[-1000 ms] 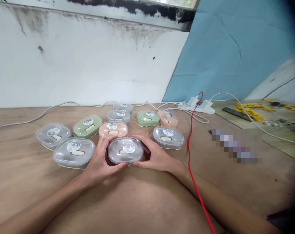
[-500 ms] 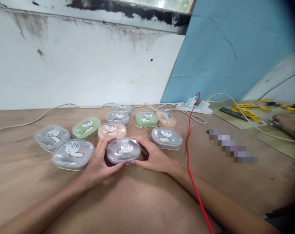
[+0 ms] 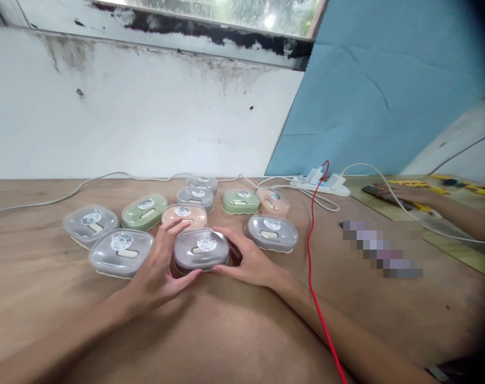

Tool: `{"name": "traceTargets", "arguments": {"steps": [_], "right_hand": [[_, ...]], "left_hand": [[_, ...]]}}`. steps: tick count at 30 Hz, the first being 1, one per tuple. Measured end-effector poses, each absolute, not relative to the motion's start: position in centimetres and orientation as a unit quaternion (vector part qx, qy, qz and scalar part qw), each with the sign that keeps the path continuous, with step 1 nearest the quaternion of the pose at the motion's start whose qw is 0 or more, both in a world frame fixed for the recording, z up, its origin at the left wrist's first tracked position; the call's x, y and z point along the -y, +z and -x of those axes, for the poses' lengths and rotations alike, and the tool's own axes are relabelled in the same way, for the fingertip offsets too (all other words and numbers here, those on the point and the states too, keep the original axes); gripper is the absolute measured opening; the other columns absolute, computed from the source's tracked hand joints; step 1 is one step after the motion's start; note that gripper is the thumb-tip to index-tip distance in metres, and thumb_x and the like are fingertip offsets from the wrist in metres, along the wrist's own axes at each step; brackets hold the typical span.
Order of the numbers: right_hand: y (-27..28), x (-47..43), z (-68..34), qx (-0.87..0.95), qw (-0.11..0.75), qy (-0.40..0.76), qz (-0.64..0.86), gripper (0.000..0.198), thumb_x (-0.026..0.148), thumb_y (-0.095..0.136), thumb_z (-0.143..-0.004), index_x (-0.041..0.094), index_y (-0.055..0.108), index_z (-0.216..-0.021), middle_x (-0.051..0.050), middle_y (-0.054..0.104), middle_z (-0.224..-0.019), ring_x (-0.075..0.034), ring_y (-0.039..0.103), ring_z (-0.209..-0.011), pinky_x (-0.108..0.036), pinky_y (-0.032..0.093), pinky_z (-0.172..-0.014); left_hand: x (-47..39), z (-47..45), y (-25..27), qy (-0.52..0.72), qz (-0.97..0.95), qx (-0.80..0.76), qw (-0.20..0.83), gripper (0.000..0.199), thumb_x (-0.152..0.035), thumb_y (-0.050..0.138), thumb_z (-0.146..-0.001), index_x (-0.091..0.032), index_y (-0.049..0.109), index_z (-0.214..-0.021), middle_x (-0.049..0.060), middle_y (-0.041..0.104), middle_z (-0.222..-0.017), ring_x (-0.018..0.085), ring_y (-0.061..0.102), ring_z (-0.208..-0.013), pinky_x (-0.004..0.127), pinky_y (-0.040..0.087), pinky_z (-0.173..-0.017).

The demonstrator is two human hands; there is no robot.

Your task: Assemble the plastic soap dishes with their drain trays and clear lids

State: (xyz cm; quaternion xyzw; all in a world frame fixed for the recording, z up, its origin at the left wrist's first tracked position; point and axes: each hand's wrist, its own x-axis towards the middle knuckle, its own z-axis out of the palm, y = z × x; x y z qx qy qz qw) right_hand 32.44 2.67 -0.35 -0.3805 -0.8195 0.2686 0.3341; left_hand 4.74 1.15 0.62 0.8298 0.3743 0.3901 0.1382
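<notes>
A grey oval lidded box [image 3: 198, 257] with a clear cover, a round label and a pale tab sits on the table between my hands. My left hand [image 3: 160, 266] is at its left side, with fingers raised and apart and the thumb near its front edge. On the other side, my right hand [image 3: 250, 261] curves round the box, fingers at the back corner and thumb at the front. Directly behind stands a peach box [image 3: 190, 213]. Another grey box [image 3: 124, 250] lies left of my left hand, and a third grey box [image 3: 266, 234] is beyond my right hand.
Farther back are a green box [image 3: 241, 201] and several similar ones. A red cable [image 3: 311, 256] crosses over my right forearm from a power strip [image 3: 326, 186]. A blurred-out object [image 3: 382, 248] lies right. Another person's arm [image 3: 446, 205] reaches among yellow pieces [image 3: 418, 184].
My left hand has loosened from the grey box, its fingers lifting away leftward. My right hand stays round it. The view has tilted up slightly, and the other person's arm has reached farther in.
</notes>
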Motion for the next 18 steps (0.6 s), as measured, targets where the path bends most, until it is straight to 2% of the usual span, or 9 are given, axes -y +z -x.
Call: {"name": "traceTargets", "arguments": {"steps": [3,5,8,14,18], "right_hand": [[-0.3,-2.5,-32.3,0.818,0.346,0.271,0.370,0.093,0.046,0.093,-0.079,0.031,0.048,-0.158,-0.011,0.062,-0.155,-0.035,0.060,-0.142,-0.054,0.049,-0.120],[-0.3,-2.2,-32.1,0.828,0.338,0.267,0.358,0.098,0.047,0.096,-0.074,0.032,0.048,-0.159,-0.011,0.061,-0.155,-0.035,0.060,-0.142,-0.054,0.050,-0.119],[-0.4,-1.9,-31.9,0.838,0.310,0.266,0.362,0.105,0.053,0.094,-0.076,0.034,0.040,-0.164,-0.011,0.056,-0.161,-0.036,0.056,-0.146,-0.056,0.048,-0.120],[-0.3,-2.2,-32.1,0.857,0.247,0.254,0.375,0.116,0.065,0.088,-0.081,0.031,0.025,-0.172,-0.017,0.044,-0.170,-0.041,0.046,-0.155,-0.062,0.041,-0.125],[-0.3,-2.5,-32.3,0.862,0.225,0.238,0.386,0.126,0.070,0.091,-0.073,0.027,0.025,-0.173,-0.021,0.044,-0.169,-0.046,0.040,-0.158,-0.066,0.038,-0.126]], "left_hand": [[-0.2,-3.7,-0.2,0.378,-0.831,-0.382,0.147,0.088,-0.036,0.080,-0.092,-0.036,0.028,-0.164,0.015,0.040,-0.164,0.041,0.039,-0.157,0.063,0.045,-0.125],[0.7,-2.9,-1.0,0.345,-0.848,-0.373,0.149,0.087,-0.032,0.077,-0.094,-0.037,0.027,-0.165,0.015,0.034,-0.169,0.042,0.038,-0.158,0.065,0.045,-0.124],[1.3,-1.3,-1.6,0.308,-0.868,-0.348,0.173,0.092,-0.032,0.076,-0.095,-0.037,0.022,-0.169,0.016,0.026,-0.175,0.043,0.037,-0.159,0.065,0.046,-0.124],[-0.9,2.2,-0.8,0.308,-0.869,-0.335,0.193,0.086,-0.044,0.073,-0.100,-0.038,0.023,-0.170,0.013,0.042,-0.170,0.039,0.044,-0.157,0.058,0.043,-0.127],[-2.2,2.9,-1.3,0.296,-0.861,-0.356,0.210,0.089,-0.051,0.074,-0.098,-0.037,0.024,-0.171,0.014,0.051,-0.164,0.038,0.054,-0.149,0.058,0.048,-0.123]]}}
